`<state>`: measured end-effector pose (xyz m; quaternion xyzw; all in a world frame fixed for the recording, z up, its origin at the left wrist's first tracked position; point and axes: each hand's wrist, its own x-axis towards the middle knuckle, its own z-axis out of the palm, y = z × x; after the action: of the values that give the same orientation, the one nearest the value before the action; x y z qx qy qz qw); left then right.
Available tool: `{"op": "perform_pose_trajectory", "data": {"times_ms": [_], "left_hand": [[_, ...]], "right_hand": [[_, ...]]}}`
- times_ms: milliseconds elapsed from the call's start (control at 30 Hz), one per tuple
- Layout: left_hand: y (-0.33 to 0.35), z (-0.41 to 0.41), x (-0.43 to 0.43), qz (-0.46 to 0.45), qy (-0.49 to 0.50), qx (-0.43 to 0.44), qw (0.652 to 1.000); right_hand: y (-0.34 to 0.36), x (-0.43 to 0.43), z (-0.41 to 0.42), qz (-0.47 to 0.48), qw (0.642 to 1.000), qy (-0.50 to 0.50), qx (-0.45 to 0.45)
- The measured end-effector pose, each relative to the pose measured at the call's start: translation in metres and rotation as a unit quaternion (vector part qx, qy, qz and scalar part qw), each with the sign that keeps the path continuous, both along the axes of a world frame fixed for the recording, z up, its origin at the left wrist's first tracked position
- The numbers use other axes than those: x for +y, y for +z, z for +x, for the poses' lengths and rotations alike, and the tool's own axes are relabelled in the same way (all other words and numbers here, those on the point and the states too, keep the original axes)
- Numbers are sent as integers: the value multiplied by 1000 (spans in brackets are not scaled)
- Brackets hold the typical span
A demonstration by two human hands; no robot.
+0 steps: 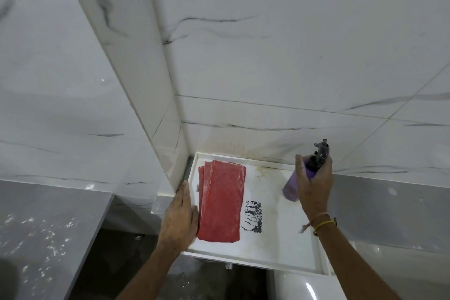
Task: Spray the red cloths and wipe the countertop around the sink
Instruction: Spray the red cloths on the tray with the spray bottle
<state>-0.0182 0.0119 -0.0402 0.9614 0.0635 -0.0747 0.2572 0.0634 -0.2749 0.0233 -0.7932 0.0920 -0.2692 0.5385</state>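
Note:
A stack of folded red cloths [220,202] lies on the left half of a white tray [275,248] in the wall corner. My left hand [181,217] rests flat on the tray's left edge, fingers together, touching the side of the cloths. My right hand [314,185] grips a purple spray bottle [292,186] with a dark trigger head, held tilted above the tray's right part, to the right of the cloths.
A black printed patch [252,217] marks the tray beside the cloths. Marble-tiled walls and a pillar [136,80] close in behind and left. A grey countertop [43,226] lies lower left, a grey ledge [389,207] on the right, a white curved fixture [304,285] below.

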Motion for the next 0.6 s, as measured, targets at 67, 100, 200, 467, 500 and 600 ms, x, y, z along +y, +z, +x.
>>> {"op": "perform_pose_trajectory", "data": {"times_ms": [67, 100, 200, 467, 500, 600], "left_hand": [[0, 1, -1, -2, 0, 1, 1000], [0, 0, -1, -4, 0, 3, 1000], [0, 0, 0, -9, 5, 8, 1000], [2, 0, -7, -19, 13, 0, 1000], [2, 0, -7, -20, 13, -3, 1000], [1, -1, -6, -24, 14, -5, 1000]], "right_hand": [[-4, -1, -6, 12, 1000, -13, 8], [-4, -1, -8, 12, 1000, -19, 16], [-2, 1, -13, 13, 999, -21, 47], [-24, 57, -109, -56, 992, -91, 72], [-26, 69, -108, -51, 991, -50, 109], [-28, 95, -76, -77, 973, 14, 216]]}}
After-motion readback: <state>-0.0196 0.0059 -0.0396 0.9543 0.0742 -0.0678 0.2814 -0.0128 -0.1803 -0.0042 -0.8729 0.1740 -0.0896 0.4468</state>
